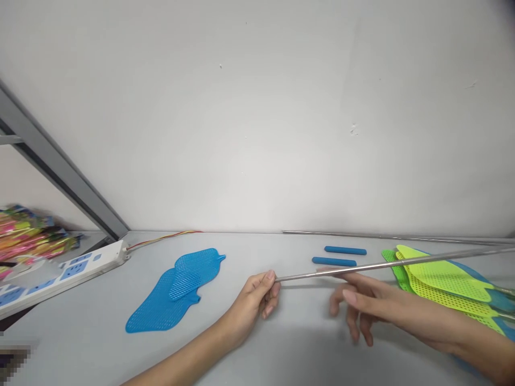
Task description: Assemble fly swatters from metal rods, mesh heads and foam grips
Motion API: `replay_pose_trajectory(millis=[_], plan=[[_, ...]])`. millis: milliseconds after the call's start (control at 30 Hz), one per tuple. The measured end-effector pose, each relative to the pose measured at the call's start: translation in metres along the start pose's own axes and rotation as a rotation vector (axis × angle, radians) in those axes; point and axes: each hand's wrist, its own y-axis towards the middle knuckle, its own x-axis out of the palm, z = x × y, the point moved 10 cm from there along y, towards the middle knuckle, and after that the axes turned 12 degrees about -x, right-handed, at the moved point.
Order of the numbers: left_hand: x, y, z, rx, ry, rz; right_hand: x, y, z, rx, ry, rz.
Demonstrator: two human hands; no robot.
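Note:
My left hand (259, 295) is closed on the thin end of a long metal rod (374, 266), pinching it between thumb and fingers. The rod slants up to the right, thickens in steps and runs out of the frame. Beneath it, my right hand (364, 305) has its fingers spread and slightly blurred; the index finger lies along or just behind the rod, and touch cannot be made out. Two blue fly swatter heads (161, 305) overlap on the grey table left of my left hand. Behind the rod lie two blue handle grips (335, 261), side by side.
Yellow-green and blue fly swatters (442, 273) are piled at the right, partly behind my right arm. Another metal rod (362, 236) lies along the wall. A white power strip (76, 271), a grey metal post (60, 161) and colourful packaged items (28, 238) are at the left.

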Motion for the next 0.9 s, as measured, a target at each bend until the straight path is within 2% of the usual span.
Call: replay_pose_trajectory(millis=[200,333,533,900], plan=[[0.006,-0.002,0.003,0.021,0.113,-0.023,-0.011,0.008,-0.002,-0.068,0.24,0.14],[0.012,-0.005,0.005,0.051,0.251,-0.028,-0.003,0.011,0.012,-0.013,0.344,0.11],[0.023,-0.012,0.004,0.079,0.503,-0.02,0.006,0.012,0.01,-0.043,0.291,0.006],[0.029,-0.014,-0.007,0.023,0.53,-0.065,0.018,0.004,0.008,-0.037,0.051,-0.131]])
